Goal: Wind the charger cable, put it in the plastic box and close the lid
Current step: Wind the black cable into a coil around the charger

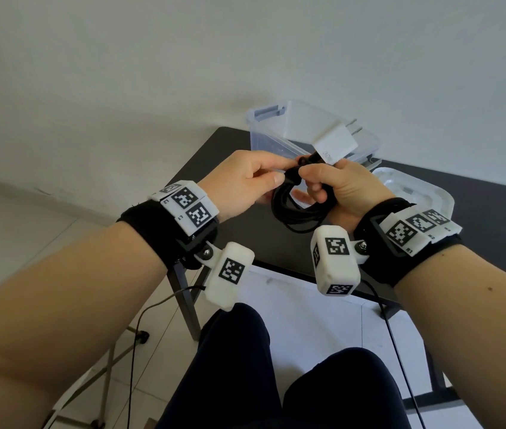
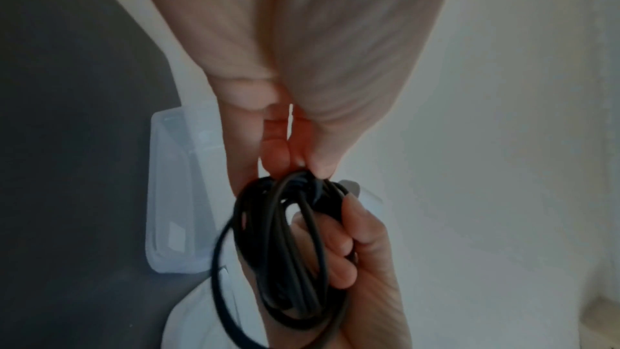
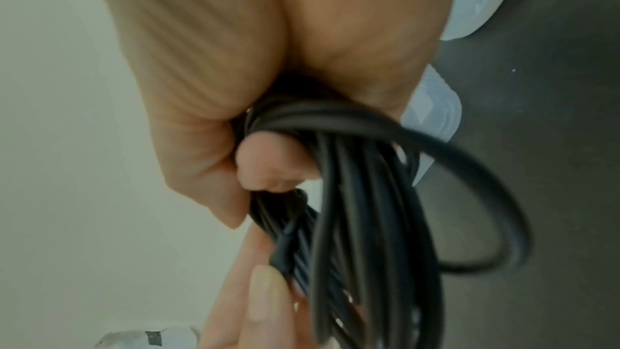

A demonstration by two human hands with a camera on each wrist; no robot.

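A black charger cable [image 1: 295, 209] hangs in several loops above the black table [image 1: 477, 218]. My right hand [image 1: 335, 187] grips the top of the bundle, fingers curled round the strands [image 3: 339, 126]. The white charger plug [image 1: 337, 140] sticks up above that fist, prongs pointing away. My left hand [image 1: 245, 181] pinches the cable's loose end [image 2: 302, 177] at the top of the loops. Behind the hands stands the clear plastic box [image 1: 267, 131], open. Its white lid [image 1: 416, 193] lies flat on the table to the right.
The table is small, with a pale wall close behind it and tiled floor [image 1: 301, 305] below. My dark trouser legs [image 1: 245, 382] are under the hands. Thin sensor wires [image 1: 400, 360] hang from both wrist units. A folding stand's legs [image 1: 106, 376] are on the floor at left.
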